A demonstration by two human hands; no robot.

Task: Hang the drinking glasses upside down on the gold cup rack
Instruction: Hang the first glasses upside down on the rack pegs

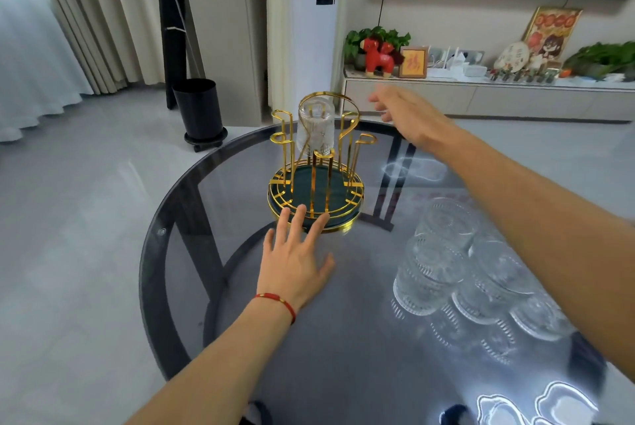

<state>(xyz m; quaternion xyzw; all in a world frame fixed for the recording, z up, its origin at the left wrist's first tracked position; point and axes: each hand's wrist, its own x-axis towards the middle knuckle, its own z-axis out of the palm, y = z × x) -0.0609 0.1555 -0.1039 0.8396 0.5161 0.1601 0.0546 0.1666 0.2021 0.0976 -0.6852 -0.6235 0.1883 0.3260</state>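
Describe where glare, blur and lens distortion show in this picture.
Head view: bright white glare on the glass tabletop beside the clustered glasses and at the bottom right; right hand motion-blurred, left hand sharper; wide-angle bending tilts the curtains and the wall.

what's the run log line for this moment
rack: one glass hung upside down | left hand: open, fingertips at rack base | right hand: open, empty, beside rack | remaining glasses: on table

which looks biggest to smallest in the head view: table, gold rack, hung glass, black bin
1. Table
2. Gold rack
3. Black bin and hung glass: the bin looks slightly bigger but stands farther away, so unsure.
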